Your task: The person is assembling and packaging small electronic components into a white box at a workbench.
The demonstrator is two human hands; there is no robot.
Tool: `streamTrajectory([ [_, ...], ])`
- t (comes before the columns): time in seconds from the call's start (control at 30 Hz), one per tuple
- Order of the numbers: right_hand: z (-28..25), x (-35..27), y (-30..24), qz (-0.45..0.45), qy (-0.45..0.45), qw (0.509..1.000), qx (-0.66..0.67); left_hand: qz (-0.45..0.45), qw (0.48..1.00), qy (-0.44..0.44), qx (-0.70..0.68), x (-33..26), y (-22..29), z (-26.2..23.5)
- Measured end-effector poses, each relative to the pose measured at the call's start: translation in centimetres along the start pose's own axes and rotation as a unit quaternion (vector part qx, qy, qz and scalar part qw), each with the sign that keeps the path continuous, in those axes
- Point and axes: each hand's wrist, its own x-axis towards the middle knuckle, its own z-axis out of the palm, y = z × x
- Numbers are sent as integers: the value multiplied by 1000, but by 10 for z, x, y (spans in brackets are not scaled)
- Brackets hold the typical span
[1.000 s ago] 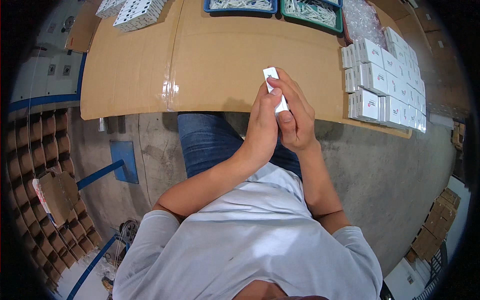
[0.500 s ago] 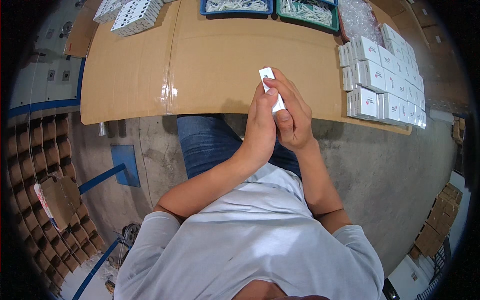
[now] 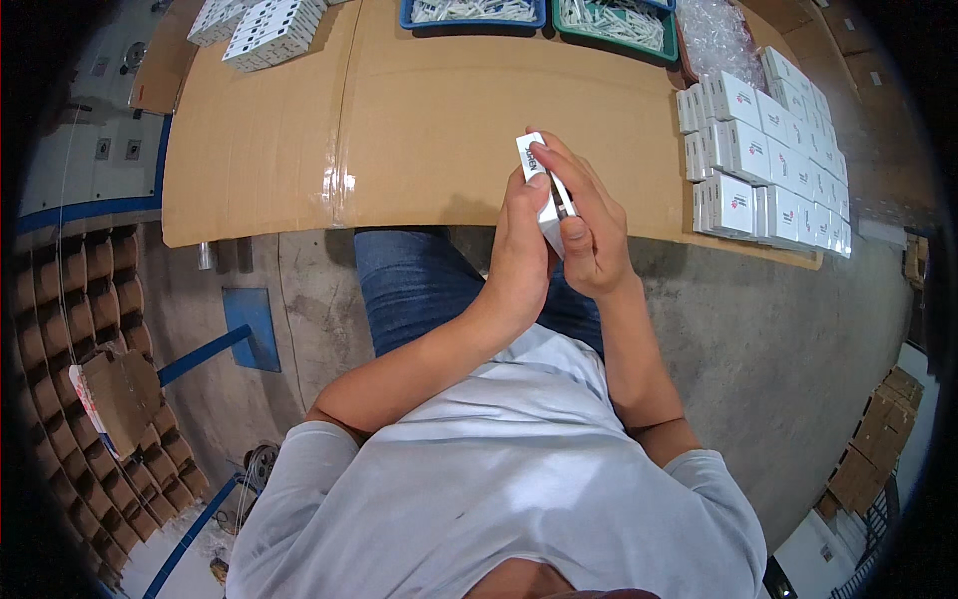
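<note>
Between my two hands I hold a small white box (image 3: pixel 545 214), tilted with its far end up over the table's front edge. My left hand (image 3: pixel 521 225) is closed along its left side, thumb on the upper face. My right hand (image 3: pixel 591 225) wraps its right side, the fingers reaching over the far end and the thumb near the lower end. A dark strip shows along the box between the two thumbs; whether it is a gap or a printed face I cannot tell. Dark print is visible near the far end. My palms hide the rest.
Stacked white boxes (image 3: pixel 778 165) stand on the cardboard-covered table (image 3: pixel 479 110) at the right. Patterned white boxes (image 3: pixel 274 35) are at the far left. Along the back, a blue tray (image 3: pixel 474 27) and a green tray (image 3: pixel 619 50) hold slim white pieces, beside clear plastic bags (image 3: pixel 717 40).
My right hand has shifted slightly right, away from the left. More of the white box now shows, including its print and a dark strip along it.
</note>
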Motion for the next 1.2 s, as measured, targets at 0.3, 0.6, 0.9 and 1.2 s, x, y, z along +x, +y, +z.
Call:
streamTrajectory([
  [0.3,0,-1,3,-16,9,1000,13,-18,999,-1,27,0,4,-1],
  [0.6,4,-4,4,-3,22,999,38,33,999,-22,36,-1,4,2],
  [0.9,9,-8,7,-10,45,997,60,108,989,-31,95,-2,0,2],
  [1.2,7,-10,11,-17,35,998,45,104,989,-32,102,-3,-2,1],
])
